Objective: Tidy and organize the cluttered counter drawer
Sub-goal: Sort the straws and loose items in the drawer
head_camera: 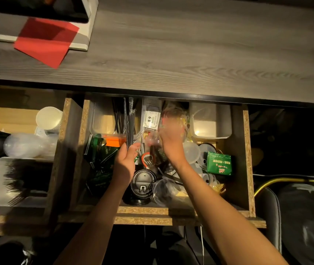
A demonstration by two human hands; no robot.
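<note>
Left hand point(126, 159) grips straws point(129, 121); right hand point(171, 138) blurred, grip unclear. Drawer point(246, 159) mostly a jumble, sorting barely begun.

Countertop point(190, 54): grey woodgrain. Paper sheet point(46, 42): plain red. Drawer wall point(247, 159): speckled tan chipboard edge. Packet point(219, 163): green, pale print. Cup lid point(142, 185): black. Paper cups point(49, 118): white. Straws point(129, 127): apparently black. Box point(114, 141): orange.
</note>
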